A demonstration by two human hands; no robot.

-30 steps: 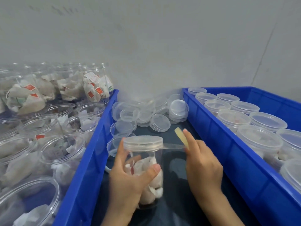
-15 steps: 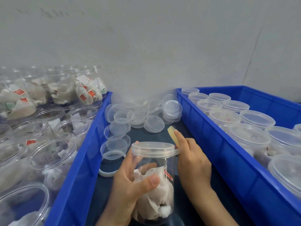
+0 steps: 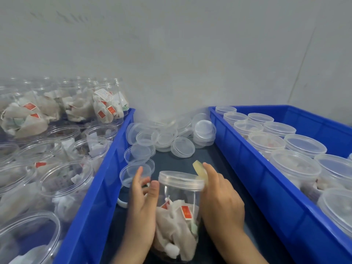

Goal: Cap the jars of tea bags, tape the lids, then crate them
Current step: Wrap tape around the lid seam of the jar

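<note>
A clear jar of tea bags (image 3: 177, 221) stands low in the middle, on the dark surface between two blue crates. A clear lid (image 3: 181, 181) sits on it. My left hand (image 3: 142, 212) grips the jar's left side with thumb and fingers. My right hand (image 3: 221, 201) is against the jar's right side and pinches a yellowish tape end (image 3: 200, 170) at the lid's right rim. Clear tape runs along the lid's edge.
The left blue crate (image 3: 106, 178) holds several open jars of tea bags (image 3: 64, 183). The right blue crate (image 3: 253, 174) holds several capped jars (image 3: 295, 164). Loose clear lids (image 3: 171, 136) lie piled behind the jar. A white tape roll (image 3: 122, 201) peeks out by my left hand.
The stretch of tape between my right hand and the lid has closed up; my right hand now sits against the lid's rim. My left hand has turned the jar and shifted its grip.
</note>
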